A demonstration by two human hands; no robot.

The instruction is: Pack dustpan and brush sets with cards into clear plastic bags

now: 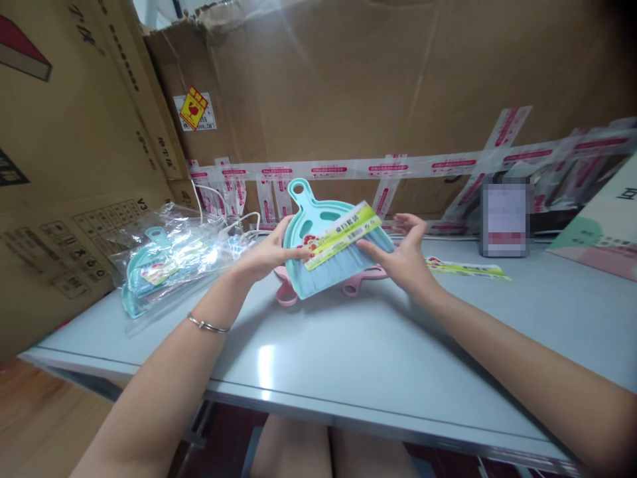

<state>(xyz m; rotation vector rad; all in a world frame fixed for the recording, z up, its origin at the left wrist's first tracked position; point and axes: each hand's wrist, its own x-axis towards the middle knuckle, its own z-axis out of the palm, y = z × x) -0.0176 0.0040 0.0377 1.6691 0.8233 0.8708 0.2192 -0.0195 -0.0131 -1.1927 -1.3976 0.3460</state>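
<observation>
My left hand (269, 252) is closed on the left side of a turquoise dustpan and brush set (326, 275), thumb on its front. The dustpan is raised over the table and tilted, its looped handle pointing up and left. A yellow-green label card (343, 232) with printing lies slantwise across the brush's pale blue bristles. My right hand (411, 255) grips the right side, its thumb pressed on the bristles at the card's lower edge; its other fingers are partly hidden. Beneath the set are pink pieces with looped handles (351, 287), partly covered.
On the left, a turquoise dustpan set (149, 265) lies in clear plastic wrapping (199, 232). Another label strip (468, 268) rests on the table (348, 358) at the right. A screen device (505, 216) stands behind it. Large cardboard boxes (318, 86) wall off the back and left.
</observation>
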